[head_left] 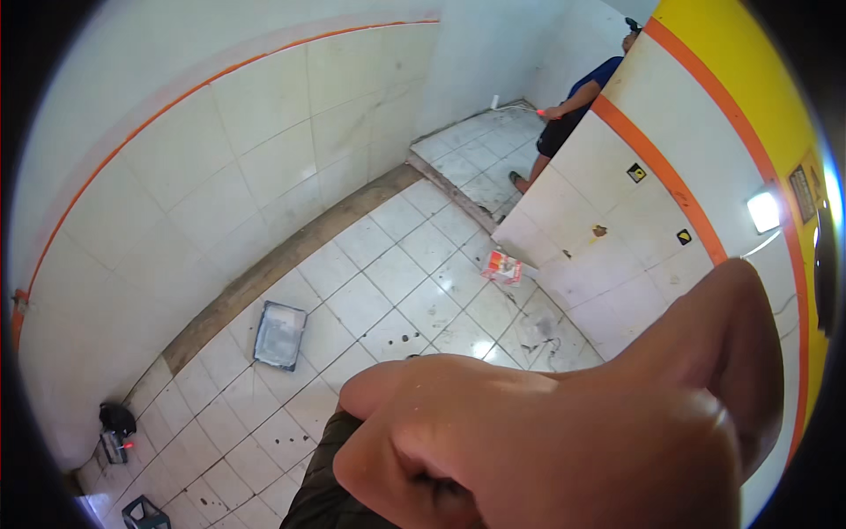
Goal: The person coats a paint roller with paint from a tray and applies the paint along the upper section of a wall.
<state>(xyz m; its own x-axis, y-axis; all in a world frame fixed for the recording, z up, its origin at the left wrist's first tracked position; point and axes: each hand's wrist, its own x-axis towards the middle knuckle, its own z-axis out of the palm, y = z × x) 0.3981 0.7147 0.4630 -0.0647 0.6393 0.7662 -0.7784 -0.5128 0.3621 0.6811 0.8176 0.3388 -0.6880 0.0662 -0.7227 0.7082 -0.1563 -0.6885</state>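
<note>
Bare skin of my own body fills the lower middle and right, very close to the lens. At the right my bent right arm (749, 304) shows, its elbow pointing up. The fingers of my right hand cannot be made out. Dark cloth (324, 485) shows at the lower edge, left of the skin. My left hand does not show. Beyond me on the floor lies a grey paint tray (280, 337) with a pale coating inside. No tool is visible against my skin.
Another person (573, 106), partly behind a wall, holds a paint roller (541, 113) with a red grip. A red-and-white package (502, 267) lies on the tiled floor (379, 291). A lit lamp (764, 212) is at the right wall. Dark objects (116, 423) sit lower left beside a crate-like thing (144, 513).
</note>
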